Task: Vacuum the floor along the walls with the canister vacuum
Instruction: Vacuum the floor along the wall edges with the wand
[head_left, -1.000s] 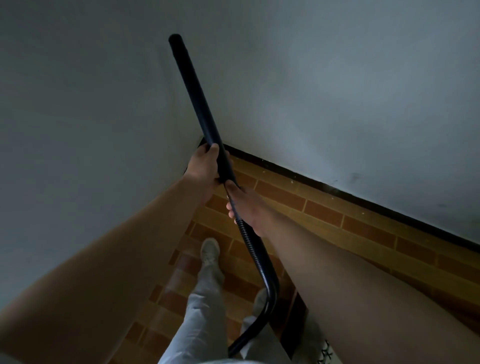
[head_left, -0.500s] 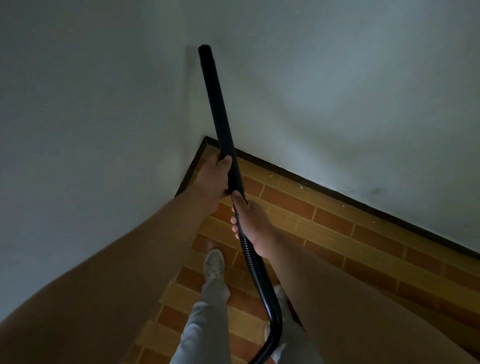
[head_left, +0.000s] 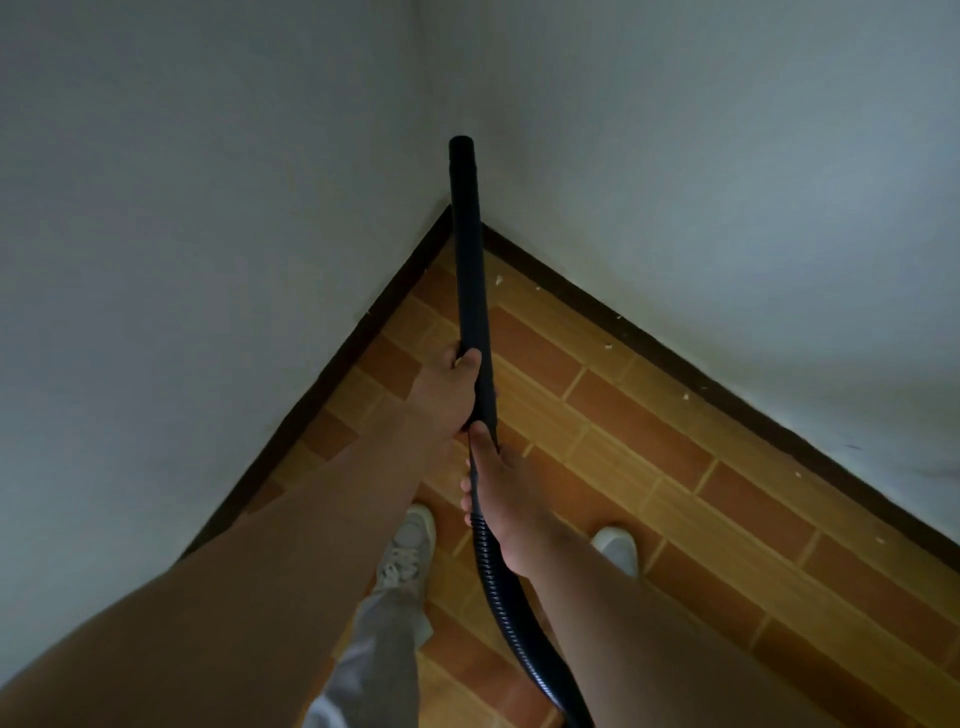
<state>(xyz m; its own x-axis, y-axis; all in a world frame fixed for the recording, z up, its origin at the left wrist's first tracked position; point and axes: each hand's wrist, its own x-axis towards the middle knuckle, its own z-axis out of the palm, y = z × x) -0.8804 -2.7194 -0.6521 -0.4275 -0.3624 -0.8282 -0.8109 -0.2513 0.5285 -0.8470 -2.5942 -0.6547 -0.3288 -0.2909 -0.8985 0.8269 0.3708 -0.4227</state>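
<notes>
A black vacuum wand (head_left: 470, 260) points up and away from me toward the room corner, its open tip raised in front of the wall above the skirting. My left hand (head_left: 448, 387) grips the wand near its lower end. Just below it, my right hand (head_left: 496, 488) holds the joint where the ribbed black hose (head_left: 506, 608) begins. The hose runs down between my feet and leaves the frame at the bottom. The canister itself is out of view.
Two pale walls (head_left: 208, 208) meet in a corner edged by dark skirting (head_left: 649, 338). The floor (head_left: 675, 493) is brown and tan brick-pattern tile, with small white crumbs (head_left: 498, 279) along the right skirting. My white shoes (head_left: 410, 545) stand close to the left wall.
The wand has swung right and its tip has dropped lower toward the corner. My view has tilted down, showing more floor, both feet and the crumbs.
</notes>
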